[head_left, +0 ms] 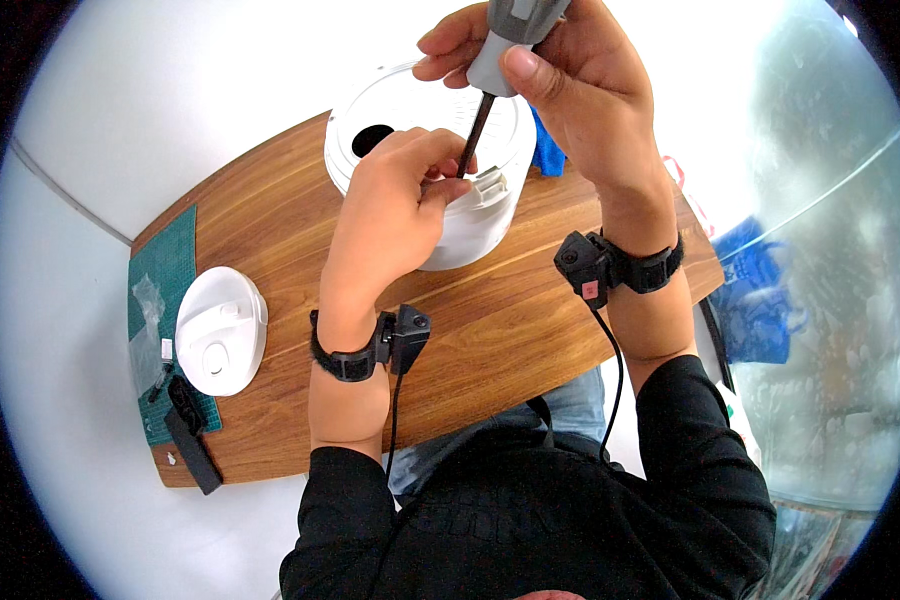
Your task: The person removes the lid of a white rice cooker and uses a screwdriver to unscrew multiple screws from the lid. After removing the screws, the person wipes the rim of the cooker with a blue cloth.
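Hands on screwdriver, perhaps in cooker

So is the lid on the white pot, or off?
Off. The white lid lies by itself on the wooden table, away from the white pot under the left hand.

We see the right hand gripping a grey-handled screwdriver, its tip down at the rim of a white round appliance near the surface's far edge. The left hand rests on that rim. A white lid lies by the left edge.
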The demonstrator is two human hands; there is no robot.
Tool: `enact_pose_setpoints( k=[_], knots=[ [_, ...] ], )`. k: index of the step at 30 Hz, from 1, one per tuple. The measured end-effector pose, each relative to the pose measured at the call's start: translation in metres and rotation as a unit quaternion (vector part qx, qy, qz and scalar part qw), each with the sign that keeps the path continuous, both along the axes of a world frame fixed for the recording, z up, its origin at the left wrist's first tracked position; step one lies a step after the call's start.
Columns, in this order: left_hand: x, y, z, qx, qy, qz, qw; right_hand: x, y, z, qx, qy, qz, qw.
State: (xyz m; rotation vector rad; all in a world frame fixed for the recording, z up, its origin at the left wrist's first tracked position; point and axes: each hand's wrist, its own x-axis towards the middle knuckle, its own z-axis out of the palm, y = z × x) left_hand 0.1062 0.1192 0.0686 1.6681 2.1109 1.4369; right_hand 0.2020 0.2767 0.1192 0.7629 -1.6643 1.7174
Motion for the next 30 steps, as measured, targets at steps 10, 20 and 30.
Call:
enact_pose_setpoints(
  k=[10, 20, 30],
  knots=[
    [0.003, 0.003, -0.002, 0.030, 0.035, 0.043, 0.998, 0.008, 0.002, 0.013, 0.047, -0.061, -0.139, 0.987],
    [0.030, 0.007, -0.004, 0.182, 0.153, 0.002, 0.971, 0.055, 0.016, 0.000, -0.023, 0.042, -0.279, 0.959],
    [0.073, 0.037, -0.039, 0.138, 0.081, -0.107, 0.981, 0.136, 0.035, -0.064, -0.166, -0.015, -0.343, 0.924]
  ],
)
